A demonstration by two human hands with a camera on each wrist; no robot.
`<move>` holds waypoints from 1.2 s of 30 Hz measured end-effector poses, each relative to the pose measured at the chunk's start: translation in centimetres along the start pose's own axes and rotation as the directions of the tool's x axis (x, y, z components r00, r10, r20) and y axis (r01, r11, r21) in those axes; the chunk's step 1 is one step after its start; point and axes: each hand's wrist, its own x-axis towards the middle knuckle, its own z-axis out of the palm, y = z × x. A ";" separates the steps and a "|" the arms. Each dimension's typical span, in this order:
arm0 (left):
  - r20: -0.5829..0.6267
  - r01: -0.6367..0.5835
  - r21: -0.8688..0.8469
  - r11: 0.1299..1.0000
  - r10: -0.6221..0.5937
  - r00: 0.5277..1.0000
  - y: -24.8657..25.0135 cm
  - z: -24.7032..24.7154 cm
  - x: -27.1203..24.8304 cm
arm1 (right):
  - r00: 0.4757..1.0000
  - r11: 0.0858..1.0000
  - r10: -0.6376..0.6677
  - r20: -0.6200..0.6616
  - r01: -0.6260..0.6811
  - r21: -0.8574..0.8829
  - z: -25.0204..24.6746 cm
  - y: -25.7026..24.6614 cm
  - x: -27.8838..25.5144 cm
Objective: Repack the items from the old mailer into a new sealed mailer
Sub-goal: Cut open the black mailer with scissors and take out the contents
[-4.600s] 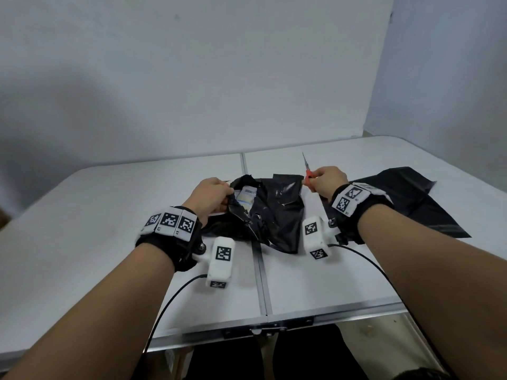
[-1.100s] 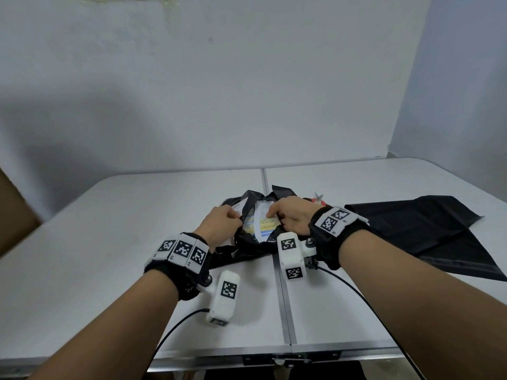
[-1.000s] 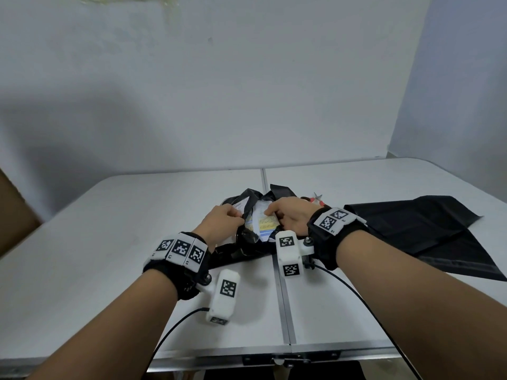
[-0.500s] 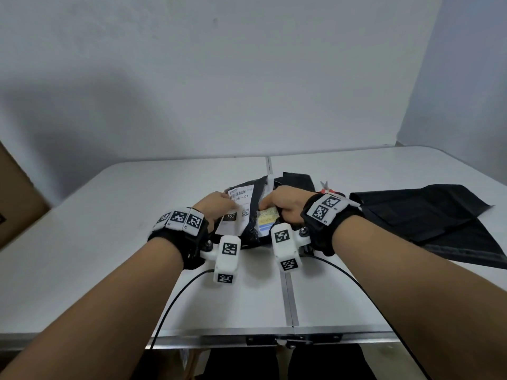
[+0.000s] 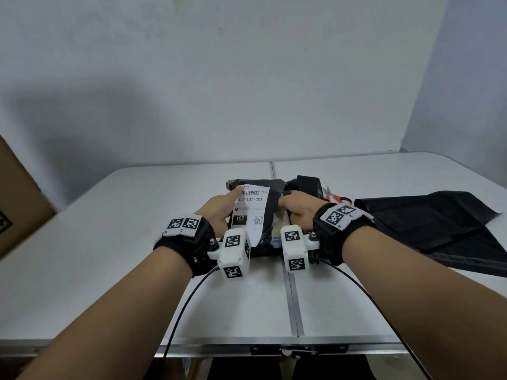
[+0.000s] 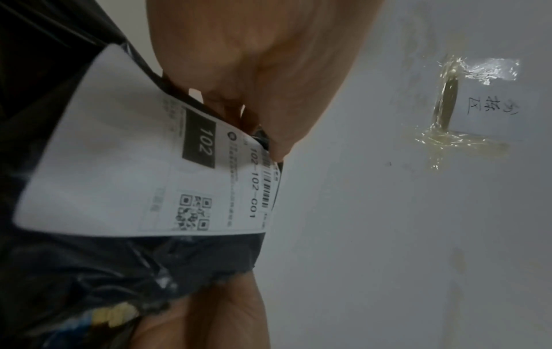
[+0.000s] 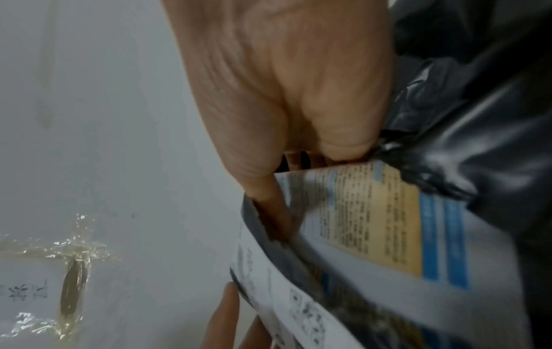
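Observation:
The old black mailer (image 5: 270, 204) with a white shipping label (image 5: 248, 212) is lifted off the table between both hands. My left hand (image 5: 222, 208) grips its left edge by the label (image 6: 143, 170), thumb on the barcode. My right hand (image 5: 297, 211) grips the cut opening on the right, with fingers inside the black film (image 7: 466, 132). A packet (image 7: 385, 224) printed white, yellow and blue shows inside the opening. The new black mailer (image 5: 433, 223) lies flat on the table to the right.
Red-handled scissors (image 5: 336, 198) lie on the white table (image 5: 109, 242) just behind my right wrist. A cardboard box (image 5: 16, 204) stands at the left edge. Cables run from both wrists over the table's front edge.
Both hands have raised the old mailer and turned it, so the shipping label now faces up. The scissors were put down earlier.

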 end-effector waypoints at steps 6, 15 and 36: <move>0.024 -0.019 -0.046 0.999 0.020 0.999 0.9 1.0 -0.4 | 0.998 0.998 -0.053 0.032 0.053 0.020 -1.5 2.0 3.4; -0.014 -0.028 -0.249 0.968 0.026 1.000 2.2 0.0 -0.9 | 0.973 0.982 -0.183 0.142 0.188 -0.026 -0.9 -0.7 -3.4; -0.418 -0.023 0.456 0.890 0.237 0.877 0.3 -2.5 4.4 | 0.905 0.636 0.119 -0.409 0.247 0.732 -12.1 1.9 2.6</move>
